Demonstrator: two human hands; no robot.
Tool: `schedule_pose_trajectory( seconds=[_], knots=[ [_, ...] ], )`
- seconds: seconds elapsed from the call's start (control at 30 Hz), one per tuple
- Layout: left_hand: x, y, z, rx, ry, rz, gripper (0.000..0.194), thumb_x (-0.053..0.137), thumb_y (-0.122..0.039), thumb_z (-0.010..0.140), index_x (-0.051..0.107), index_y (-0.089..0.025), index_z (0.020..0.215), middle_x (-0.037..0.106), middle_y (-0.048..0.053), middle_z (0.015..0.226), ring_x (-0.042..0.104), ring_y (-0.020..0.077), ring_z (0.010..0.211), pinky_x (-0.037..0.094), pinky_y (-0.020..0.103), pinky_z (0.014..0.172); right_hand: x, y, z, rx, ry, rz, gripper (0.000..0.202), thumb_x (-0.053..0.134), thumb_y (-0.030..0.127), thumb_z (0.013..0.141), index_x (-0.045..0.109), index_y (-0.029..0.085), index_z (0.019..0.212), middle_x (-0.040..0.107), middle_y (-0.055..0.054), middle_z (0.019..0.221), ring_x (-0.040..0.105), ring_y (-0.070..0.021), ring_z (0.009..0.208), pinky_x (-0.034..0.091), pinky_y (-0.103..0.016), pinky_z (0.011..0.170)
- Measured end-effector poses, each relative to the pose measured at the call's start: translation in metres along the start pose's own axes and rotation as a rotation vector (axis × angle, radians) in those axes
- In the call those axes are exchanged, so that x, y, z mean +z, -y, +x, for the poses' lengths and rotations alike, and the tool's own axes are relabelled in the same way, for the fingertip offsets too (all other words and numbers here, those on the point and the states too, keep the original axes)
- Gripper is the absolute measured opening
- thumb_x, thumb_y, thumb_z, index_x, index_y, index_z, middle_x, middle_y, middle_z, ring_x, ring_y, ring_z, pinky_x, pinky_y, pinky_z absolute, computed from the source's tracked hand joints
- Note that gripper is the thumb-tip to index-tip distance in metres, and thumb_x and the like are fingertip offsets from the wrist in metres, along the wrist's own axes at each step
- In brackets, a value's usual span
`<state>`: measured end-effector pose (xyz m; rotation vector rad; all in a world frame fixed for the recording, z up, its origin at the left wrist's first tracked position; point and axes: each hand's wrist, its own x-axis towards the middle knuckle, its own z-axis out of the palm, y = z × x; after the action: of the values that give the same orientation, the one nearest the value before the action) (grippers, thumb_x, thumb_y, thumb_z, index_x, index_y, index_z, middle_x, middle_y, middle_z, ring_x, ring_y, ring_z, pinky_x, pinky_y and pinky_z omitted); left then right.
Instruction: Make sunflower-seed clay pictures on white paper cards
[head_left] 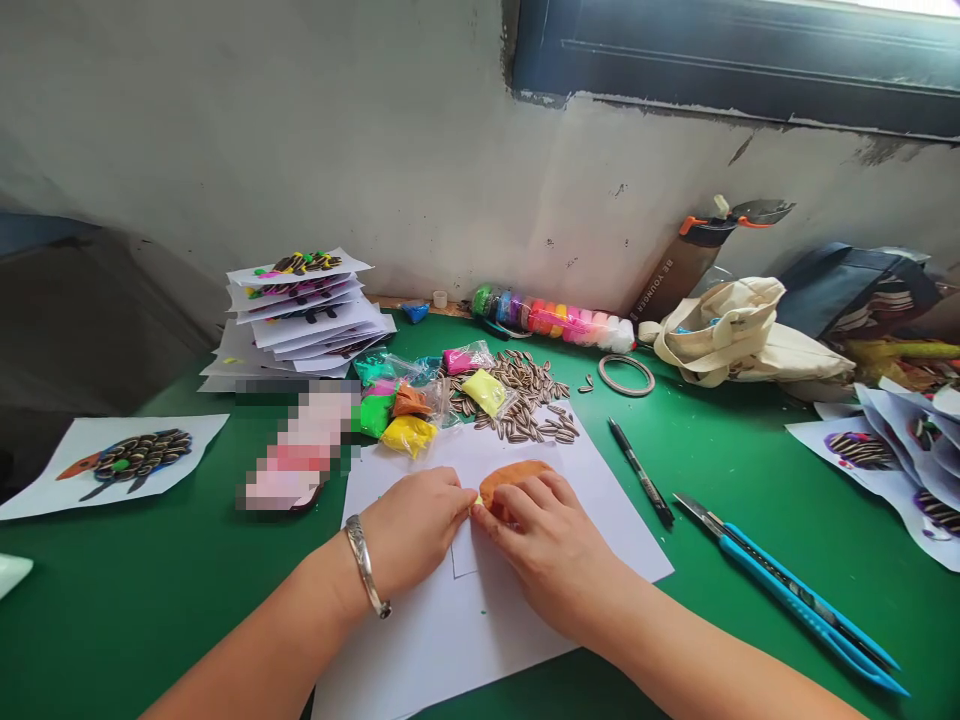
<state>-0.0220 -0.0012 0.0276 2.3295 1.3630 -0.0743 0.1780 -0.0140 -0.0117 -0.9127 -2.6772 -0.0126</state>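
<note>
A flattened, rounded piece of orange modelling clay point(514, 478) lies on a small white paper card point(465, 560), on top of larger white sheets point(420, 650). My right hand point(551, 545) curls over the orange clay, its fingers bent onto it and partly covering it. My left hand point(420, 530), with a silver bracelet point(365, 568) on the wrist, pinches at the clay's left edge. A tiny bit of pale yellow clay point(477, 500) shows between the thumb and finger there, close to my right thumb.
Behind the paper lie bagged coloured clays point(409, 436) and a heap of sunflower seeds point(525, 385). Right of it are a pen point(640, 470), a blue craft knife point(795, 595) and a tape ring point(626, 358). Left are a blurred pink object point(300, 450) and stacked cards point(307, 330).
</note>
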Motion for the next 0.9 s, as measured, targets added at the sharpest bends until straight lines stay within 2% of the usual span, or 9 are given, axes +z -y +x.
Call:
schedule_pose_trajectory(
  seconds=[0.23, 0.47, 0.7, 0.9],
  knots=[
    [-0.0018, 0.0022, 0.0004, -0.004, -0.009, -0.07, 0.031, 0.038, -0.018, 0.094, 0.069, -0.02, 0.094, 0.059, 0.005, 0.082, 0.057, 0.0173, 0.074, 0.043, 0.027, 0.067, 0.001, 0.0027, 0.0008, -0.018, -0.096, -0.009, 0.036, 0.055, 0.02, 0.085, 0.057, 0.018, 0.122, 0.059, -0.012, 0.105, 0.048, -0.0245, 0.092, 0.035, -0.046, 0.087],
    [-0.0004, 0.0038, 0.0024, 0.002, -0.006, -0.066, 0.029, 0.04, -0.02, 0.093, 0.069, -0.02, 0.098, 0.059, 0.006, 0.083, 0.057, 0.0179, 0.075, 0.043, 0.028, 0.068, 0.002, 0.003, 0.0009, -0.024, -0.022, -0.008, 0.032, 0.056, 0.019, 0.084, 0.059, 0.016, 0.115, 0.06, -0.011, 0.1, 0.047, -0.0242, 0.089, 0.034, -0.045, 0.086],
    [-0.0035, 0.0032, 0.0016, 0.001, 0.006, -0.111, 0.032, 0.037, -0.018, 0.094, 0.069, -0.018, 0.095, 0.06, 0.006, 0.083, 0.057, 0.0177, 0.076, 0.044, 0.027, 0.069, -0.0022, -0.0007, 0.002, 0.018, -0.07, 0.051, 0.045, 0.052, 0.01, 0.082, 0.054, 0.019, 0.126, 0.061, -0.01, 0.102, 0.048, -0.0225, 0.089, 0.034, -0.043, 0.085],
    [0.0001, 0.0078, 0.0032, 0.013, -0.007, -0.107, 0.03, 0.039, -0.018, 0.093, 0.069, -0.02, 0.098, 0.061, 0.006, 0.082, 0.057, 0.0187, 0.077, 0.043, 0.028, 0.069, 0.003, -0.0031, 0.0044, 0.02, -0.06, 0.005, 0.039, 0.054, 0.009, 0.081, 0.058, 0.019, 0.118, 0.061, -0.009, 0.098, 0.048, -0.0232, 0.091, 0.034, -0.043, 0.086]
  ],
)
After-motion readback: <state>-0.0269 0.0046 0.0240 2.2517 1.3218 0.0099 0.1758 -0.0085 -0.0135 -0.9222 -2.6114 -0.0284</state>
